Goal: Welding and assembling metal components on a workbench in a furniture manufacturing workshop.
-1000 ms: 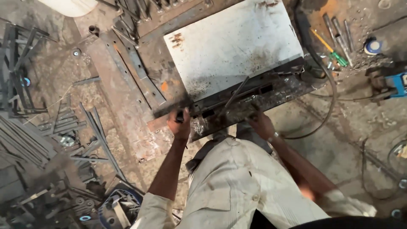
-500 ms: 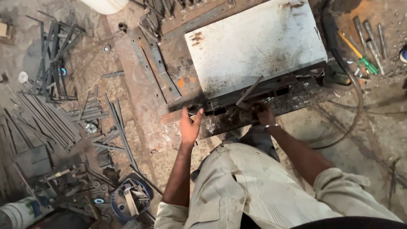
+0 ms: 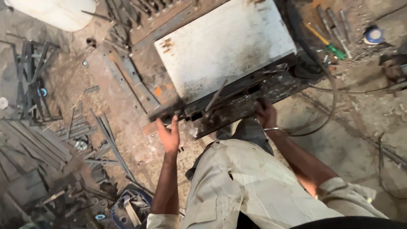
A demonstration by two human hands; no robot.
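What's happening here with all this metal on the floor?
A person stands in a metal workshop, looking down at a heavy steel frame with a whitish metal sheet lying on top. Their right hand grips the near edge of the frame. Their left hand is open, just short of the frame's left end and not touching it. Loose steel bars and offcuts are scattered on the floor to the left, and a green-handled screwdriver lies beyond the frame.

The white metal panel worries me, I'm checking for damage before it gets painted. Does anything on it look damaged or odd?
Yes. The white metal panel has a rust-brown patch near its upper left corner and dark grime along its lower edge. A thin metal rod lies slanted across that edge. The right hand rests on the frame below; the left hand is open, off it.
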